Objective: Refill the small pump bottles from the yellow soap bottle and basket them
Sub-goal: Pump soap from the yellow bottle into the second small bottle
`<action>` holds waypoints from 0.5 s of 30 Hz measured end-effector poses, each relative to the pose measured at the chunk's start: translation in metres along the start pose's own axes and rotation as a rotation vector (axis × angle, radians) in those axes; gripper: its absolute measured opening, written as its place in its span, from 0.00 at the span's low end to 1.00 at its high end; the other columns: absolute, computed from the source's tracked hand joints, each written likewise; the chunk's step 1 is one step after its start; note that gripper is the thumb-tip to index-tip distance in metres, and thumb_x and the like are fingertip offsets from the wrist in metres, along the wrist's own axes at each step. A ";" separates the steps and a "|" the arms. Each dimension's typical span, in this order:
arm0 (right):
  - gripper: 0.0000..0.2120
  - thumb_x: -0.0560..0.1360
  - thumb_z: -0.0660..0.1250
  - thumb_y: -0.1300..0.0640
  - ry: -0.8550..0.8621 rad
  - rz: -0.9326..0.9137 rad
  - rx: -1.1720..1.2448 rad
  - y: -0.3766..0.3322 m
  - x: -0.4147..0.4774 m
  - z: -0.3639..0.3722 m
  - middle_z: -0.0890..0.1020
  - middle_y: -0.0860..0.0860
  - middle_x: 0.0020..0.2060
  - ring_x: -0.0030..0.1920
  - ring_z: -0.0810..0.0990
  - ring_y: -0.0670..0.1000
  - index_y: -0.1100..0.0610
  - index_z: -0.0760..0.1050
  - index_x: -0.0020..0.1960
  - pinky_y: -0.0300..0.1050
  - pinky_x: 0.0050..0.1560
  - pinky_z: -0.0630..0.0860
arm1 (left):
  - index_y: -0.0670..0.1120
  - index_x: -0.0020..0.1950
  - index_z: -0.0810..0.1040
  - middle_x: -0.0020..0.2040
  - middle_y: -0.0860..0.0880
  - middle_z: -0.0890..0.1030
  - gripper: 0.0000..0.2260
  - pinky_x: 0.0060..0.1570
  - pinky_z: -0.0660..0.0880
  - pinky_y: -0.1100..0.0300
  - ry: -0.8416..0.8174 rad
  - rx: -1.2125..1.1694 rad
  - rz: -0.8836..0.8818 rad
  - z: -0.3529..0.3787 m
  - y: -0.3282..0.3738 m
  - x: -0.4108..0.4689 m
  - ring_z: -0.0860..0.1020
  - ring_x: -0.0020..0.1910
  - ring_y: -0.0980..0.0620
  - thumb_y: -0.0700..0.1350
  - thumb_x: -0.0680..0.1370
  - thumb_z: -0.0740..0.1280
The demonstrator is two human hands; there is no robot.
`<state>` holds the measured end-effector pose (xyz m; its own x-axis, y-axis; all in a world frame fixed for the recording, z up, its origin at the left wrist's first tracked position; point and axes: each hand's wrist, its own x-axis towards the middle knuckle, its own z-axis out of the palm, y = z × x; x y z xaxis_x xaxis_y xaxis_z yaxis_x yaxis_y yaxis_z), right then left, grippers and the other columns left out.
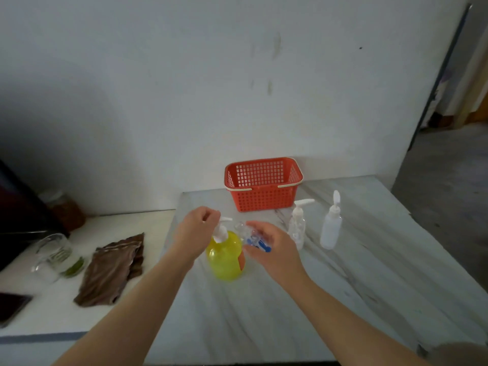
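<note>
The yellow soap bottle [225,260] stands mid-table with a white pump on top. My left hand [196,228] hovers at that pump head, fingers curled over it. My right hand [269,247] grips a small clear bottle with a blue label [252,237], tilted with its open neck near the pump spout. A clear pump bottle [298,225] and a white pump bottle [331,227] stand upright to the right. The red basket [262,198] sits by the wall behind them; nothing shows inside it.
A brown cloth [112,268] lies on the lower white counter at left, beside a glass jar [52,254], green chillies [75,268] and a dark phone [12,306]. The marble table [343,299] ends at right near a doorway.
</note>
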<state>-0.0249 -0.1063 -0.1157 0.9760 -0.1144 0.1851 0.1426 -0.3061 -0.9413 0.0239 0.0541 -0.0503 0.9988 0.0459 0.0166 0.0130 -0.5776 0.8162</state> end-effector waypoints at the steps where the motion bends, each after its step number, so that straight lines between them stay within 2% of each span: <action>1: 0.23 0.68 0.76 0.59 -0.001 0.005 0.003 0.000 0.004 0.002 0.81 0.47 0.54 0.53 0.80 0.43 0.39 0.73 0.56 0.29 0.51 0.72 | 0.43 0.48 0.79 0.41 0.49 0.78 0.09 0.41 0.69 0.57 -0.075 -0.016 -0.006 0.003 0.001 0.000 0.73 0.39 0.51 0.48 0.79 0.62; 4: 0.23 0.68 0.76 0.59 -0.013 0.018 -0.001 0.002 0.009 0.005 0.81 0.48 0.53 0.52 0.80 0.44 0.40 0.74 0.56 0.28 0.50 0.72 | 0.47 0.54 0.76 0.46 0.50 0.78 0.08 0.40 0.73 0.61 -0.223 -0.065 0.000 0.004 0.004 -0.003 0.76 0.42 0.53 0.46 0.77 0.66; 6: 0.22 0.68 0.76 0.60 -0.018 0.037 0.004 0.004 0.012 0.006 0.82 0.48 0.52 0.51 0.79 0.43 0.41 0.74 0.56 0.26 0.48 0.72 | 0.49 0.56 0.75 0.51 0.48 0.79 0.13 0.46 0.75 0.57 -0.302 -0.079 0.003 0.000 0.000 -0.001 0.78 0.48 0.49 0.40 0.72 0.69; 8: 0.21 0.68 0.75 0.59 -0.009 0.050 0.003 0.006 0.012 0.006 0.82 0.48 0.53 0.51 0.79 0.42 0.42 0.75 0.56 0.26 0.48 0.71 | 0.50 0.56 0.75 0.54 0.46 0.80 0.15 0.51 0.76 0.54 -0.333 -0.046 0.031 -0.004 -0.004 0.000 0.79 0.53 0.47 0.37 0.72 0.67; 12: 0.21 0.69 0.75 0.58 0.018 0.057 0.004 0.007 0.009 0.005 0.82 0.47 0.52 0.51 0.79 0.40 0.42 0.76 0.58 0.24 0.47 0.70 | 0.46 0.49 0.78 0.47 0.47 0.81 0.07 0.41 0.71 0.59 -0.239 0.193 0.170 -0.004 -0.007 0.000 0.76 0.44 0.49 0.37 0.76 0.63; 15: 0.21 0.69 0.75 0.58 0.007 0.058 0.008 0.007 0.003 0.001 0.82 0.46 0.52 0.52 0.79 0.41 0.45 0.76 0.60 0.25 0.47 0.71 | 0.45 0.46 0.78 0.45 0.46 0.81 0.06 0.40 0.70 0.58 -0.270 0.262 0.214 0.004 -0.003 -0.005 0.75 0.40 0.50 0.38 0.75 0.63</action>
<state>-0.0213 -0.1078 -0.1216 0.9815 -0.1382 0.1323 0.0874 -0.2917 -0.9525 0.0189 0.0528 -0.0554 0.9563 -0.2923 -0.0103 -0.2192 -0.7396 0.6363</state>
